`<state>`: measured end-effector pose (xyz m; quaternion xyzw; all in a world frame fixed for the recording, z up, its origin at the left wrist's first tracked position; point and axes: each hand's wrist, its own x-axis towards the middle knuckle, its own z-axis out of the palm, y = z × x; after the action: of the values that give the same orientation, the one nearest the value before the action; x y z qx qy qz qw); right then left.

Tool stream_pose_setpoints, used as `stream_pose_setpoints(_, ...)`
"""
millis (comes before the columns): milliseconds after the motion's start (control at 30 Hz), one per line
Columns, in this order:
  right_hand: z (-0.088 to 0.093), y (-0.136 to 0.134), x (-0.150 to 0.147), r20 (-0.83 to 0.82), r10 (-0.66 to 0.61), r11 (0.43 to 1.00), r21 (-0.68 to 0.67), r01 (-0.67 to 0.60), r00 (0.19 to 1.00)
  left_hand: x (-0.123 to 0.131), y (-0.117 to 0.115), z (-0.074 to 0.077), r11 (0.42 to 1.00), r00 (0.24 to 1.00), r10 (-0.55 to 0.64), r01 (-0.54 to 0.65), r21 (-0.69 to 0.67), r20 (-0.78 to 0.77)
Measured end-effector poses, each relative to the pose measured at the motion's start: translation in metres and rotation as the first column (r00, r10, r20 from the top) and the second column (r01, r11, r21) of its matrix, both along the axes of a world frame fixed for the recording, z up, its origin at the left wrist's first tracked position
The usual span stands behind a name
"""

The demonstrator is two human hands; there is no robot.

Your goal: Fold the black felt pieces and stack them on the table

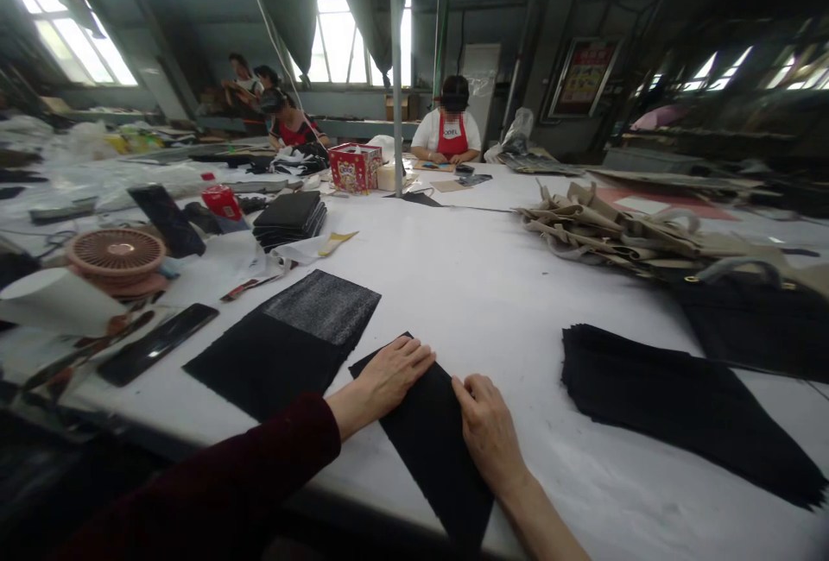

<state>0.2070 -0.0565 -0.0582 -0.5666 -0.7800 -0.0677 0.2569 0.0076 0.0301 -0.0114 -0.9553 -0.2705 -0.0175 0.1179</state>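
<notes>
A folded piece of black fabric point(433, 436) lies on the white tabletop in front of me, one corner pointing away. My left hand point(390, 374) rests flat across its far end, fingers stretched out and pressing on it. Along the right edge, my right hand point(487, 430) has its fingers curled and pinches the fabric. To the left is a pile of black fabric pieces point(259, 362), with a speckled grey panel point(327, 306) on its far part. Over on the right, another stack of black fabric pieces point(673, 414) is fanned out with uneven edges.
A dark phone point(159, 343) and a pink fan point(117, 255) sit at left, near a small black stack point(289, 217). Beige fabric parts point(609, 220) and a black bag point(757, 315) lie at right. A pole point(397, 69) rises mid-table. Several people work beyond, one in a red apron point(452, 136).
</notes>
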Motion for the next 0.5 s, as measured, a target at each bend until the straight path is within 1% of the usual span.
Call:
stream_pose_setpoints(167, 0.000, -0.008, 0.007, -0.002, 0.004, 1.000, 0.016, -0.003, 1.000, 0.002, -0.003, -0.002, 0.999, 1.000, -0.020, 0.020, -0.027, 0.001)
stream_pose_setpoints(300, 0.001, -0.013, 0.011, -0.009, 0.012, 1.000, 0.026, -0.012, 1.000, 0.003, -0.005, -0.001, 0.999, 0.999, -0.037, 0.037, -0.031, -0.002)
stream_pose_setpoints(400, 0.001, -0.016, 0.015, -0.011, 0.014, 0.999, 0.030, -0.013, 1.000, 0.005, -0.005, 0.000, 0.994, 0.996, -0.084, 0.084, -0.063, 0.004)
stream_pose_setpoints(500, 0.002, -0.020, 0.019, -0.008, 0.019, 0.999, 0.037, -0.018, 1.000, 0.006, -0.004, 0.001, 0.990, 0.995, -0.099, 0.099, -0.103, 0.009)
